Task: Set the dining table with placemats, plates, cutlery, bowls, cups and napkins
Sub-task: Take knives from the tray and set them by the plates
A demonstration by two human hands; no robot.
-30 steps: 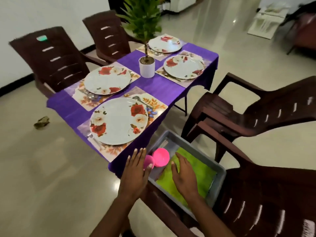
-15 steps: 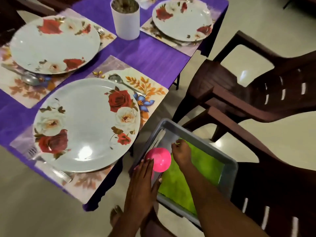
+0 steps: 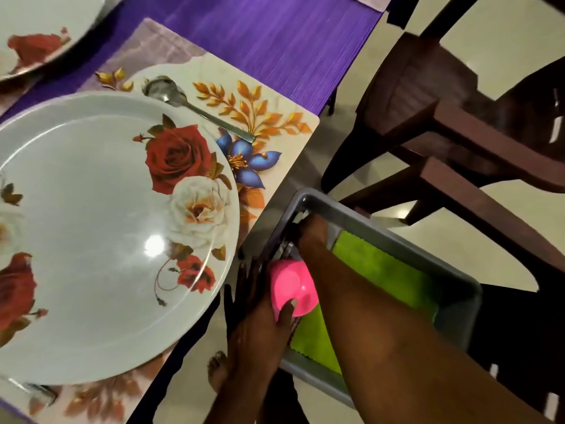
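The pink plastic bowl (image 3: 294, 288) sits upside down in the near left part of the grey tray (image 3: 458, 289), on top of a green napkin (image 3: 385, 273) that lines the tray's floor. The left hand (image 3: 260, 319) holds the bowl from its left side: the thumb lies across the bowl's near edge and the fingers run up along the tray's left wall, partly in shadow. The right hand (image 3: 312, 237) reaches over the bowl into the far left corner of the tray, its forearm crossing the green cloth from the near right. Its fingers point down among some thin metal pieces in that corner; whether they pinch anything cannot be told, since the fingertips are hidden.

The tray rests on the seat of a dark brown plastic chair (image 3: 519, 347), just right of the table's edge. A second brown chair (image 3: 443, 117) stands farther back. The floor is pale, glossy tile.

On the table, a purple tablecloth (image 3: 275, 41) carries a floral placemat (image 3: 275, 123). A large white plate with roses (image 3: 101, 228) lies on the mat, and a steel spoon (image 3: 195, 107) lies on the mat just beyond the plate's far right rim. Another floral plate (image 3: 30, 35) shows at the far left corner.
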